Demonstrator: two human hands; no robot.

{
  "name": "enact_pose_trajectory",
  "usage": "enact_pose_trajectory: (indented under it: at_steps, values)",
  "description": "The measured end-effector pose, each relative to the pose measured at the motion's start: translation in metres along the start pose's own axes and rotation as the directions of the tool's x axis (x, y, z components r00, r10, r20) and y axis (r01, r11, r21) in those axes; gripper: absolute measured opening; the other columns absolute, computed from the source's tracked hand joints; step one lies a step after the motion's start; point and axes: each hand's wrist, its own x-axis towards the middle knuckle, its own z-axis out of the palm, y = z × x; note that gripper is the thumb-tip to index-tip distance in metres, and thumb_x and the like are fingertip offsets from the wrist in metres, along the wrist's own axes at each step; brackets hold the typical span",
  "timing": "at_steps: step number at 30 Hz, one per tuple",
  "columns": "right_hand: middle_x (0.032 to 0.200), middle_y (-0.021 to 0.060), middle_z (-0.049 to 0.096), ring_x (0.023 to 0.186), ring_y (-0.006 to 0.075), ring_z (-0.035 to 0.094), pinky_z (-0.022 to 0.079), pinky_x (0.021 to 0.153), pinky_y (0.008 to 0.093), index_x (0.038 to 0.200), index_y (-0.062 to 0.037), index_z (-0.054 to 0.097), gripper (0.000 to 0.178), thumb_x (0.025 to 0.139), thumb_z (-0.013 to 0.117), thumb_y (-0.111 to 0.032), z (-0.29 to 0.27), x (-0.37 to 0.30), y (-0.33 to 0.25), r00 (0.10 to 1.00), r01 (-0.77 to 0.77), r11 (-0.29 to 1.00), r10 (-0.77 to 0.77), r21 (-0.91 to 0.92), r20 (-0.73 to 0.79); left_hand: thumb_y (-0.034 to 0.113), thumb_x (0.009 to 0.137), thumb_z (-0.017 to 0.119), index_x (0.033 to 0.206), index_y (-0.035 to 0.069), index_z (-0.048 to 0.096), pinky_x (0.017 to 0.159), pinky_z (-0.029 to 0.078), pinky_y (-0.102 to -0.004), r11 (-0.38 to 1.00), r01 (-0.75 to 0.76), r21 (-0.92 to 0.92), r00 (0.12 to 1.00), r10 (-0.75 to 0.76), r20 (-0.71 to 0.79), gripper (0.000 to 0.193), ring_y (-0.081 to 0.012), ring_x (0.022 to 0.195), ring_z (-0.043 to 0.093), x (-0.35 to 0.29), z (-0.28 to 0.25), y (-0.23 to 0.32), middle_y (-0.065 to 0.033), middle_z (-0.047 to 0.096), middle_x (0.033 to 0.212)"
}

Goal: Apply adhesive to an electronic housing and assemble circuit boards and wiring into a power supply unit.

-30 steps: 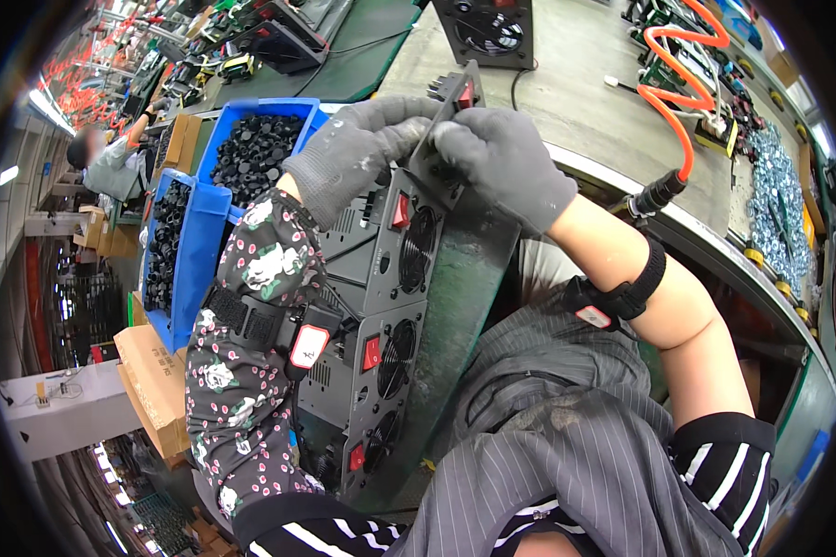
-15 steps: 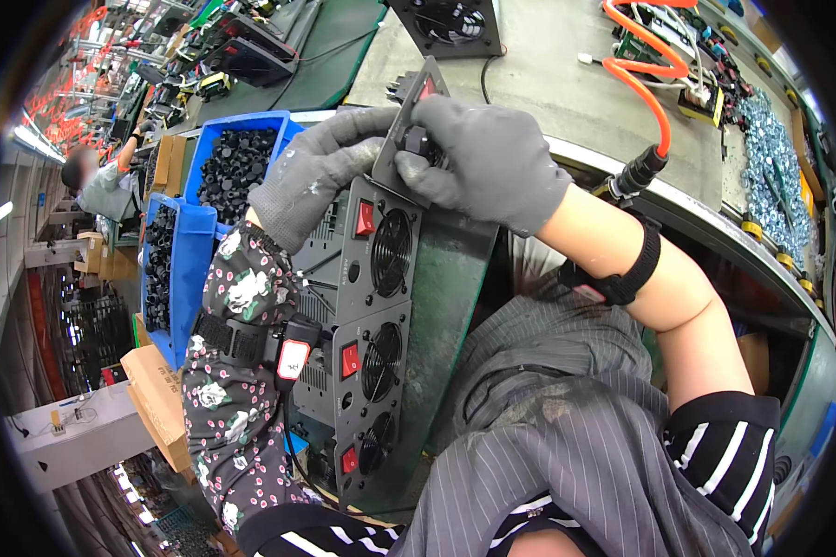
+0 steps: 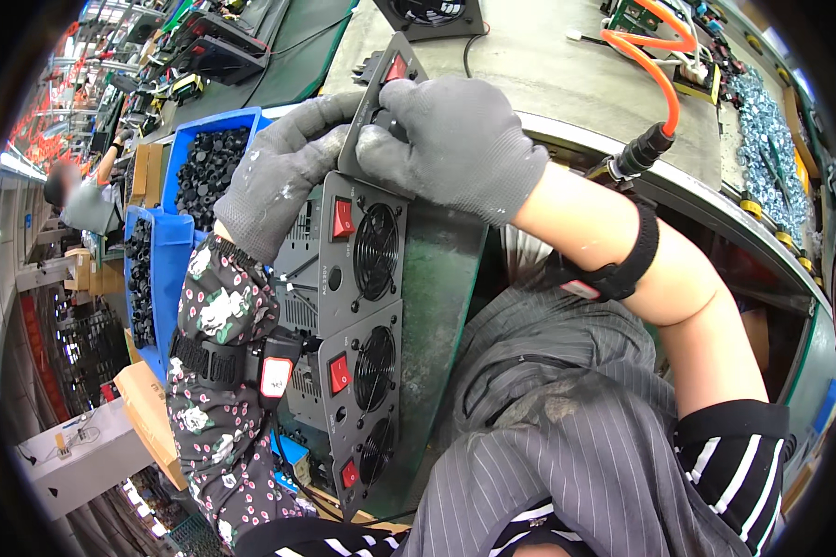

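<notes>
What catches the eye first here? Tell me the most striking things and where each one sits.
At centre, a stack of dark grey metal panels with round fan grilles and red rocker switches runs down the picture. Both grey knit-gloved hands grip the topmost panel near the top: the left hand on its left edge, the right hand over its front. A bright orange coiled air hose lies on the bench at upper right, and blue plastic bins of black parts sit at left.

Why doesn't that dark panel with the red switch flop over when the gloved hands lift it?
The dark panel probably stays stiff: its edges look straight though the left hand and right hand hold only its lower part. It seems fairly light, since fingers alone keep it up. The knit gloves likely stop it slipping.
</notes>
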Motion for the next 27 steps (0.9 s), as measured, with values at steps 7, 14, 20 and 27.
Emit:
enact_pose_trajectory:
  at_steps: [7, 14, 20, 27]
  values:
    - [0.072, 0.0169, 0.064, 0.073, 0.0336, 0.064, 0.051, 0.066, 0.0425, 0.079, -0.0046, 0.065, 0.042, 0.078, 0.058, -0.046, 0.009, -0.001, -0.005, 0.997, -0.075, 0.994, 0.075, 0.081, 0.005, 0.018, 0.09, 0.057, 0.119, -0.003, 0.056, 0.091, 0.045, -0.0276, 0.999, 0.008, 0.054, 0.999, -0.006, -0.038, 0.036, -0.0147, 0.103, 0.057, -0.008, 0.0, 0.001, -0.0093, 0.061, 0.111]
    - [0.072, 0.0188, 0.063, 0.074, 0.0344, 0.063, 0.051, 0.068, 0.0427, 0.077, -0.0025, 0.065, 0.044, 0.079, 0.057, -0.046, 0.01, 0.001, -0.006, 0.982, -0.187, 0.966, 0.183, 0.181, 0.039, 0.018, 0.092, 0.055, 0.122, -0.002, 0.054, 0.09, 0.045, -0.0265, 0.997, 0.027, 0.077, 0.998, -0.022, -0.06, 0.036, -0.0128, 0.101, 0.057, -0.004, -0.005, -0.006, -0.0079, 0.061, 0.112]
    - [0.074, 0.0202, 0.064, 0.076, 0.0338, 0.064, 0.05, 0.071, 0.0416, 0.08, 0.0008, 0.065, 0.048, 0.082, 0.054, -0.046, 0.012, 0.002, 0.0, 0.978, -0.209, 0.947, 0.2, 0.245, 0.06, 0.018, 0.092, 0.056, 0.124, -0.002, 0.051, 0.09, 0.045, -0.0265, 0.999, 0.035, 0.014, 0.999, -0.034, -0.039, 0.038, -0.0133, 0.1, 0.057, -0.001, -0.004, -0.003, -0.0077, 0.06, 0.113]
    - [0.091, 0.0192, 0.064, 0.084, 0.0283, 0.064, 0.05, 0.075, 0.0376, 0.105, -0.0012, 0.059, 0.058, 0.086, 0.05, -0.055, 0.003, -0.023, 0.015, 0.94, -0.252, 0.919, 0.157, 0.304, 0.303, 0.016, 0.09, 0.055, 0.125, -0.002, 0.05, 0.09, 0.044, -0.0284, 0.975, 0.061, 0.215, 0.997, -0.05, -0.059, 0.04, -0.0142, 0.102, 0.055, -0.034, 0.0, 0.041, -0.009, 0.059, 0.115]
